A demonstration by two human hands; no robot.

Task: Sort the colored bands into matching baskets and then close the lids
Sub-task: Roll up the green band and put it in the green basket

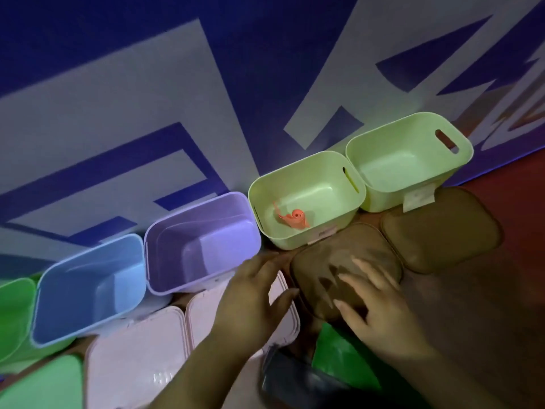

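Observation:
A row of open baskets stands against the wall: a blue basket (73, 293), a purple basket (203, 249) and two pale green baskets (298, 240) (454, 160). An orange band (293, 218) lies curled inside the nearer pale green basket. Two brown lids (324, 267) (442, 240) lie flat in front of the green baskets. My right hand (380, 314) rests with spread fingers on the nearer brown lid. My left hand (250, 296) hovers with fingers apart at that lid's left edge, over a pale pink lid (203, 314).
A second pale pink lid (132, 358) lies before the blue basket. A bright green basket (14, 314) and green lid (44, 385) sit at far left. A green patch (339, 355) and a dark blurred object (295, 382) lie near my wrists. The blue-and-white wall is close behind.

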